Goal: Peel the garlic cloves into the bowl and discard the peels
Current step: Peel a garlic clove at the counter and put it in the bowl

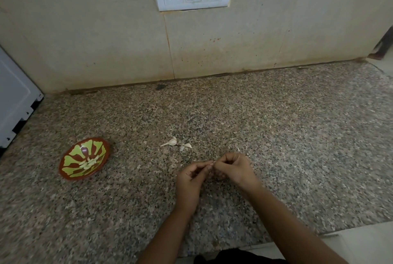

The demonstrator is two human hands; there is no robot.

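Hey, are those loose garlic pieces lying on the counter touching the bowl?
Apart. The head view shows a wide stretch of bare counter between the garlic pieces and the bowl.

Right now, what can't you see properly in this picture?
Head view: the small piece that the left hand and right hand pinch is covered by fingers; clove or peel, unclear.
Peeled cloves in the bowl: too small and bunched to count.
White appliance: cut off by the left edge.
Dark object by the wall: cut off by the right edge.
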